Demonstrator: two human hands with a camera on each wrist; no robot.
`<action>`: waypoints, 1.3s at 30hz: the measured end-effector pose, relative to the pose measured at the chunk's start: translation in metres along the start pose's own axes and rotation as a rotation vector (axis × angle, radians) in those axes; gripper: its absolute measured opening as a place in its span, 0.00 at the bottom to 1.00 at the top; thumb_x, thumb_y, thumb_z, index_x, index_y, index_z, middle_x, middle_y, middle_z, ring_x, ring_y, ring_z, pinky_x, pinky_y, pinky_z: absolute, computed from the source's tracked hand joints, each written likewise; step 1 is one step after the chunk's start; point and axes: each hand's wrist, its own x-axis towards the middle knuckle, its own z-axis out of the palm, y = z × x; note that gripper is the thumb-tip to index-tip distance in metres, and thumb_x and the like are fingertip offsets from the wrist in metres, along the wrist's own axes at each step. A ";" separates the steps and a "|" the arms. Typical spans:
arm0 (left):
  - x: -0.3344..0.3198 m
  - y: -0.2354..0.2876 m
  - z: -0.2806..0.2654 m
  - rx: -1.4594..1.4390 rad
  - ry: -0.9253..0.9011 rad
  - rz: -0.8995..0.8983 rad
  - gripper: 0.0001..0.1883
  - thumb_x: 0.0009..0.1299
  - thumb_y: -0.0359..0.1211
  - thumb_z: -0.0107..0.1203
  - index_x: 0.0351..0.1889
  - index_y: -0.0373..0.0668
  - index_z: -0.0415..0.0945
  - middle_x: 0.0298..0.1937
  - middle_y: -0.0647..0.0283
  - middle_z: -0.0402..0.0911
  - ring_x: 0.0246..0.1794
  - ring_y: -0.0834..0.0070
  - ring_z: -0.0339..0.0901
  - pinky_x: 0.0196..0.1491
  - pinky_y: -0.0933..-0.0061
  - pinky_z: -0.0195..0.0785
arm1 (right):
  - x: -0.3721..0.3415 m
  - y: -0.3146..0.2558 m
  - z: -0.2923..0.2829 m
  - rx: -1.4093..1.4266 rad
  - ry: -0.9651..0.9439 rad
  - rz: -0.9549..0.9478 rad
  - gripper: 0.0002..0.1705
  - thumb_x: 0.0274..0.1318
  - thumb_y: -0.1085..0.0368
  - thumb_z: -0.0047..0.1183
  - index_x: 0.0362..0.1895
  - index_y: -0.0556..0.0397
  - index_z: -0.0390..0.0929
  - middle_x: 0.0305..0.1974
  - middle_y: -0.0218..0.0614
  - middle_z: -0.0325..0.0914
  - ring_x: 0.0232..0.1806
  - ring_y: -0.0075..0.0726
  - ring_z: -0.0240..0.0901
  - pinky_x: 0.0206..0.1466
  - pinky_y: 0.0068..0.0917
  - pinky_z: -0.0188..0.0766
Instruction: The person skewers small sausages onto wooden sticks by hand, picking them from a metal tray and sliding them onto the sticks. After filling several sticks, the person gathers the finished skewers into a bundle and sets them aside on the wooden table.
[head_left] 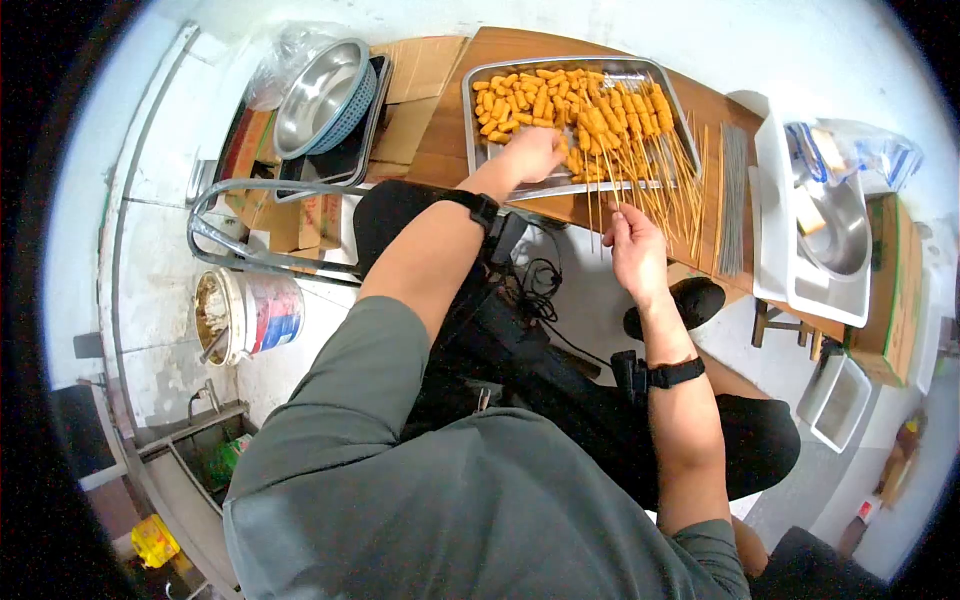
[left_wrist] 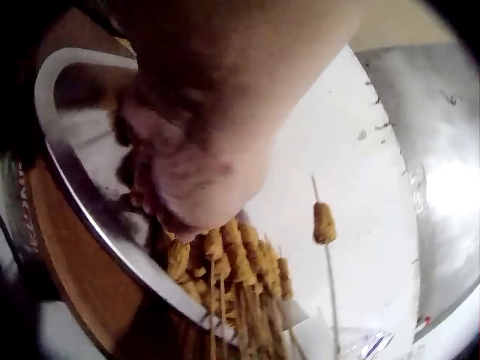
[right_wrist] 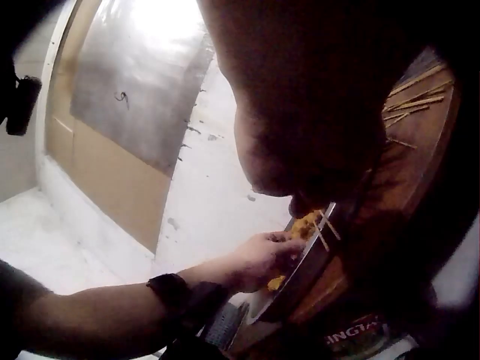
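Note:
My left hand (head_left: 530,152) reaches over the near side of a metal tray (head_left: 484,168) and touches a pile of short orange-brown food pieces (head_left: 505,97). Its fingertips are hidden among them, so I cannot tell whether it pinches one. Near the tray's front rim, my right hand (head_left: 637,240) pinches a thin bamboo skewer between thumb and fingers. In the left wrist view, a skewer with one food piece (left_wrist: 324,223) near its tip stands out against the white wall. Several loaded skewers (head_left: 640,112) lie at the tray's right, their sticks hanging over the rim.
On the wooden table (head_left: 440,145), bare bamboo sticks and a bundle of grey sticks (head_left: 735,200) lie right of the tray. Farther right stands a white tub (head_left: 845,290) holding a metal bowl. A metal basin (head_left: 320,100) sits in a blue basket at left, above a bucket (head_left: 250,315).

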 end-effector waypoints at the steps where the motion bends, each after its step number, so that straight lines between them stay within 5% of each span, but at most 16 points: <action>1: -0.004 0.005 -0.015 -0.170 -0.079 -0.078 0.10 0.66 0.36 0.56 0.41 0.42 0.78 0.50 0.55 0.79 0.46 0.58 0.79 0.48 0.63 0.73 | 0.000 0.000 0.002 0.044 -0.002 0.020 0.16 0.68 0.63 0.42 0.52 0.58 0.76 0.21 0.27 0.73 0.22 0.18 0.65 0.27 0.21 0.64; 2: -0.004 -0.001 -0.014 -0.166 -0.078 -0.083 0.10 0.66 0.36 0.56 0.41 0.42 0.78 0.50 0.55 0.79 0.46 0.58 0.79 0.48 0.63 0.73 | -0.002 -0.001 0.003 0.048 -0.006 0.019 0.16 0.68 0.63 0.42 0.52 0.58 0.76 0.21 0.27 0.73 0.22 0.18 0.65 0.27 0.21 0.64; 4: -0.006 -0.012 -0.013 -1.444 0.006 -0.134 0.12 0.71 0.35 0.53 0.47 0.38 0.73 0.49 0.55 0.79 0.45 0.61 0.79 0.49 0.64 0.74 | -0.005 -0.010 0.003 0.003 -0.018 0.045 0.16 0.66 0.62 0.44 0.48 0.57 0.78 0.21 0.41 0.77 0.25 0.35 0.76 0.33 0.31 0.72; 8: 0.002 -0.032 -0.025 -1.909 0.090 -0.067 0.11 0.74 0.32 0.46 0.50 0.34 0.68 0.50 0.51 0.77 0.50 0.61 0.76 0.55 0.63 0.72 | -0.010 -0.007 0.008 -0.063 -0.060 0.039 0.16 0.65 0.61 0.45 0.48 0.56 0.78 0.23 0.44 0.77 0.26 0.35 0.77 0.34 0.32 0.73; 9: 0.001 -0.034 -0.031 -1.977 0.036 0.018 0.11 0.74 0.31 0.45 0.49 0.34 0.69 0.51 0.51 0.76 0.53 0.62 0.75 0.57 0.63 0.70 | -0.011 -0.011 0.008 -0.083 -0.091 0.052 0.16 0.64 0.60 0.46 0.49 0.55 0.78 0.27 0.48 0.79 0.30 0.45 0.80 0.37 0.36 0.74; 13: -0.004 -0.027 -0.043 -1.970 0.170 -0.093 0.12 0.74 0.32 0.45 0.49 0.34 0.69 0.50 0.52 0.77 0.52 0.63 0.75 0.57 0.63 0.70 | -0.013 0.000 0.016 -0.121 -0.070 -0.026 0.16 0.63 0.60 0.47 0.49 0.54 0.78 0.38 0.54 0.80 0.42 0.60 0.77 0.46 0.44 0.73; 39: -0.004 -0.031 -0.049 -1.849 0.160 -0.016 0.13 0.75 0.29 0.41 0.51 0.28 0.67 0.52 0.46 0.74 0.55 0.56 0.74 0.59 0.55 0.70 | -0.013 -0.005 0.014 -0.141 -0.071 -0.026 0.16 0.64 0.61 0.46 0.47 0.57 0.79 0.27 0.51 0.79 0.30 0.53 0.79 0.38 0.41 0.74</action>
